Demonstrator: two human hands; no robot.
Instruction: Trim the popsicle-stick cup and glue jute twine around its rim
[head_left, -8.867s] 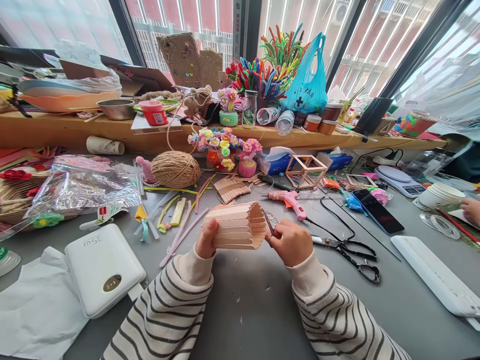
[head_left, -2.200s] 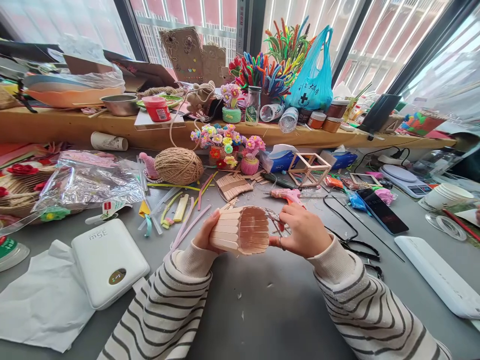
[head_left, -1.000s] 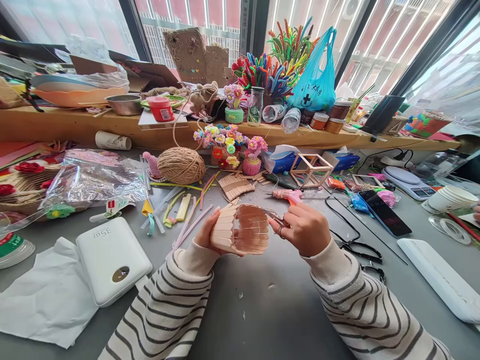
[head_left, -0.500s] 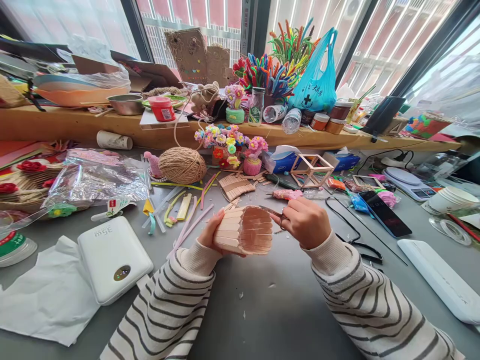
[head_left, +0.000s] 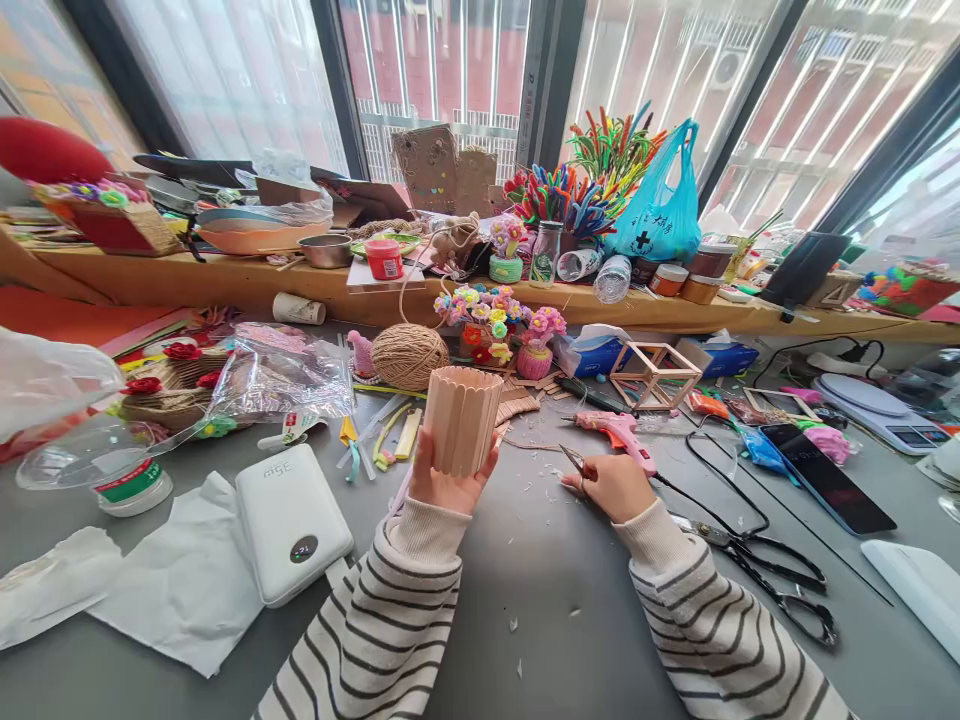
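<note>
My left hand (head_left: 448, 487) grips a round holder made of pale wooden craft sticks (head_left: 462, 417) and keeps it upright above the grey table (head_left: 540, 590), its open end up. My right hand (head_left: 611, 484) rests on the table to the right of the holder, fingers closed around small scissors (head_left: 576, 461) whose blades point up and left. A pink glue gun (head_left: 616, 433) lies just behind my right hand. Both arms wear striped sleeves.
A white power bank (head_left: 291, 521) and white paper (head_left: 180, 590) lie at left. Large black scissors (head_left: 772, 580) and a phone (head_left: 829, 478) lie at right. A twine ball (head_left: 409, 355), loose sticks, a stick cube (head_left: 654, 373) and paper flowers sit behind. A cluttered wooden shelf (head_left: 225, 285) runs along the windows.
I turned the stick holder from lying sideways to standing upright in my left hand. My right hand left its rim with the small scissors and dropped to the table. The view tilted up.
</note>
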